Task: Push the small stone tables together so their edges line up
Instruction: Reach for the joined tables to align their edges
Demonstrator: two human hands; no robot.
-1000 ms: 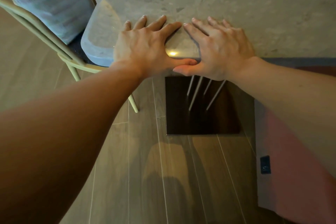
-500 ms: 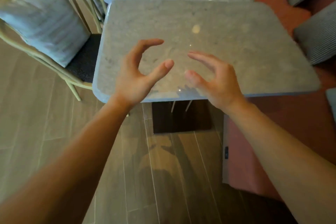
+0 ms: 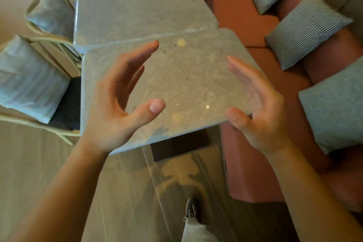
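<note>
We log left hand (image 3: 117,104) and right hand (image 3: 257,108) hovering above the near stone tabletop (image 3: 186,76), palms facing, fingers loosely spread, gripping nothing; it abuts the far stone tabletop (image 3: 137,15), sides slightly offset; cushioned chair (image 3: 29,80) at left

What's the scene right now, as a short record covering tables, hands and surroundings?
Near table: grey square stone table, abutting the far one
Far table: matching grey stone table
Alignment: side edges look slightly offset
Left hand: open, above near table, holding nothing
Right hand: open, holding nothing
Left side: pale-cushioned chairs
Right side: reddish-brown bench with cushions
</note>
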